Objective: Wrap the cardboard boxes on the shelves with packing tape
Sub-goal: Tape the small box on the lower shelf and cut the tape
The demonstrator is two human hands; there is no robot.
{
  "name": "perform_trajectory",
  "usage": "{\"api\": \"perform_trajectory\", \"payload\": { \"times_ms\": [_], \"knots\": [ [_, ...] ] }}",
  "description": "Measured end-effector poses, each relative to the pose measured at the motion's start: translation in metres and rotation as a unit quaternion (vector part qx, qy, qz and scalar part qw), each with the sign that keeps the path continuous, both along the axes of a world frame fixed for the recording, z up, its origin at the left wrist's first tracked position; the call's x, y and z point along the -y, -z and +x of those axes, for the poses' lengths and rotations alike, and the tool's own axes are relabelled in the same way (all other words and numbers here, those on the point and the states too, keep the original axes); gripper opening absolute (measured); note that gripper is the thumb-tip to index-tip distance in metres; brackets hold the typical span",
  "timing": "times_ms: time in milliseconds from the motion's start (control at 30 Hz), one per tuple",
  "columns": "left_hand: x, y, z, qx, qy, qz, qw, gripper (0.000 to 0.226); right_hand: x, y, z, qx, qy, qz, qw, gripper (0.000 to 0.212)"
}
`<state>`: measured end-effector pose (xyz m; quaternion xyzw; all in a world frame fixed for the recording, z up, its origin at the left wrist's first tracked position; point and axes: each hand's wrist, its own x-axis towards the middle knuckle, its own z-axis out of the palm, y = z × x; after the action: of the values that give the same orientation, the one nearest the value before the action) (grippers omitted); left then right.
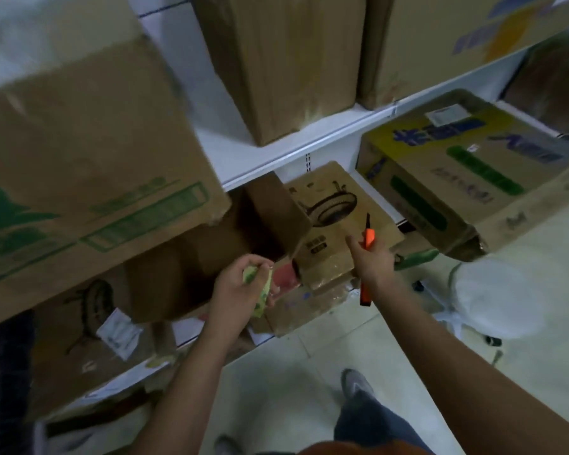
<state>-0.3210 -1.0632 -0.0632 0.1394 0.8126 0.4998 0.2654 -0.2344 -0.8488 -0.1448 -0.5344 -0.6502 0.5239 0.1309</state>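
Pale tiled floor [276,405] below. White plastic-wrapped object [496,300] at right, on the floor (identity unclear). Grey shoe [355,384] and dark trouser leg [368,425] at bottom centre.

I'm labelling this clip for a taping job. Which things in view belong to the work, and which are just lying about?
In use:
left hand gripping the tape roll
right hand holding the orange cutter
fan-printed box on the shelf

Just lying about:
white bagged object on the floor
yellow-and-blue box
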Motion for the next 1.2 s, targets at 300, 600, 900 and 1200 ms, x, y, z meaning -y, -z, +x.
{"api": "perform_trajectory", "payload": {
  "times_ms": [300, 600, 900, 1200],
  "knots": [
    [-0.040, 0.021, 0.026, 0.009, -0.090, -0.112, 0.990, 0.011, -0.008, -0.009, -0.074, -0.014, -0.241, 0.048, 0.969, 0.045],
    [0.046, 0.042, 0.059, 0.097, -0.364, -0.165, 0.911, 0.019, -0.010, -0.026, -0.040, 0.020, -0.388, 0.084, 0.918, 0.017],
    [0.098, 0.061, 0.115, 0.194, -0.507, 0.042, 0.839, 0.011, 0.070, -0.011, 0.050, 0.018, -0.519, 0.106, 0.848, 0.026],
    [0.165, 0.087, 0.145, 0.159, -0.459, -0.024, 0.874, 0.013, 0.122, -0.012, 0.038, 0.120, -0.483, 0.332, 0.802, 0.065]
  ]
}}
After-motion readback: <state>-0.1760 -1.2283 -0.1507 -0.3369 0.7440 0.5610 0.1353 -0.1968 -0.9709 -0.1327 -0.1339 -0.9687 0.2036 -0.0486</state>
